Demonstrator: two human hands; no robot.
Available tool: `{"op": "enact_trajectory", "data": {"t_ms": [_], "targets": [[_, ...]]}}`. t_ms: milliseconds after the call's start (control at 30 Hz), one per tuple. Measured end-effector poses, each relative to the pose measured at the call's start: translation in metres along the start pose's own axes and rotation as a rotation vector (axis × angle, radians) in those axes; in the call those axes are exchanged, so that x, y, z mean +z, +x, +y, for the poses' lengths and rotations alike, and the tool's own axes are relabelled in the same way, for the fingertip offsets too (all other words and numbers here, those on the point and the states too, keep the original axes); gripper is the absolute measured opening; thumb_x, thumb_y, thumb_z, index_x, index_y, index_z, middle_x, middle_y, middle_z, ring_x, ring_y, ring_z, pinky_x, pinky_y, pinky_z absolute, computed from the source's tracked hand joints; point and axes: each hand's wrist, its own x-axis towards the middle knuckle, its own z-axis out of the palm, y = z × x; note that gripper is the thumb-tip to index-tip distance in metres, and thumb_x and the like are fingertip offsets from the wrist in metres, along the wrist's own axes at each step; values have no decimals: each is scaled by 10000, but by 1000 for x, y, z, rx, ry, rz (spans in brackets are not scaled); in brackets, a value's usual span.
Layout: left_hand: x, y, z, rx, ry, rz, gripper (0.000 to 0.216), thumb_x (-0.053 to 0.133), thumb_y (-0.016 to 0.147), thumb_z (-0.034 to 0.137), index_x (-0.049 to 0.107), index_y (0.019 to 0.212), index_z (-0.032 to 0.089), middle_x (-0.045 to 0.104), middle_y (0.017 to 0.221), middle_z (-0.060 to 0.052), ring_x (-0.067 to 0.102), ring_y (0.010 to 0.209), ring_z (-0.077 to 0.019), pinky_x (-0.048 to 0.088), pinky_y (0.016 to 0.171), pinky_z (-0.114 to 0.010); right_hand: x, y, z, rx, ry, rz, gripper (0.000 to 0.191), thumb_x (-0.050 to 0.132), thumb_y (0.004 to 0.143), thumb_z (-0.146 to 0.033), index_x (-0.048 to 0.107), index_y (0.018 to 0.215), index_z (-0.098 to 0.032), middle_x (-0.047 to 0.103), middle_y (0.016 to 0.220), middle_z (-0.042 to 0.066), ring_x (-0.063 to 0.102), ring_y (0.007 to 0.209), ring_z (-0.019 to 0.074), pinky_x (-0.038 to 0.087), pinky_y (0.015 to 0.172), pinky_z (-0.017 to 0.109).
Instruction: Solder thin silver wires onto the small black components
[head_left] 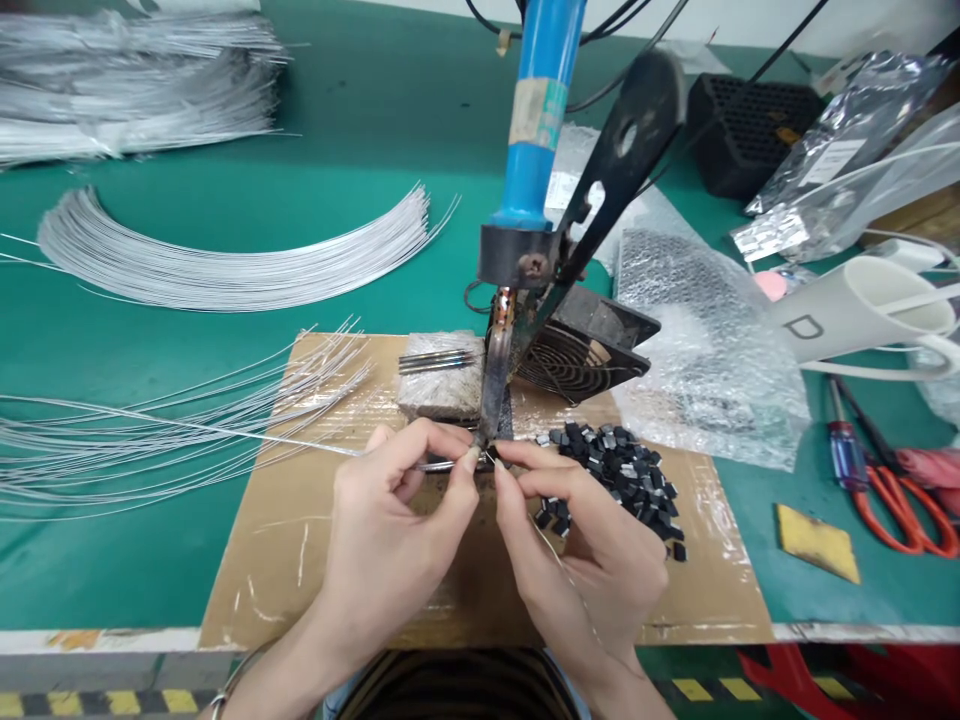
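My left hand pinches a thin silver wire whose length trails off to the left. My right hand pinches a small black component between thumb and forefinger. Both meet under the tip of a mounted soldering iron with a blue handle, fixed on a black stand. A heap of several small black components lies just right of my right hand on a taped cardboard sheet.
Bundles of silver wires lie to the left on the green bench. A small black fan sits behind the iron, bubble wrap to its right. Red-handled scissors, a screwdriver, a yellow sponge and a white tube lie at the right.
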Motion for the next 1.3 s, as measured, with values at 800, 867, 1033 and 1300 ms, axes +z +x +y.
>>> {"op": "enact_trajectory", "data": {"t_ms": [800,867,1033,1300], "targets": [[0,0,-1,-29,-12,3,149,642,887,175,689,757,230,789,820,15,713,737,-164,452,611,-297,1,1,0,-9,16,4,201,709,876,0,706,881,-201,837,958,50,811,826,166,655,763,259],[0,0,-1,-28,-18,4,143,643,889,174,692,768,230,789,828,15,711,741,-160,452,604,-288,1,1,0,-9,13,4,200,705,880,-3,707,884,-203,838,959,56,814,827,173,658,765,269],[1,-1,0,-22,-27,-2,146,643,893,171,691,765,224,782,818,11,665,675,-135,412,550,-268,1,2,0,-23,12,7,199,705,878,0,706,881,-199,837,942,54,808,814,162,652,757,256],[2,1,0,-44,-20,-4,150,643,878,167,699,751,224,784,804,8,631,642,-135,402,533,-260,0,1,0,-8,13,-12,195,695,882,-3,692,864,-196,839,940,64,812,829,161,643,761,252]]}}
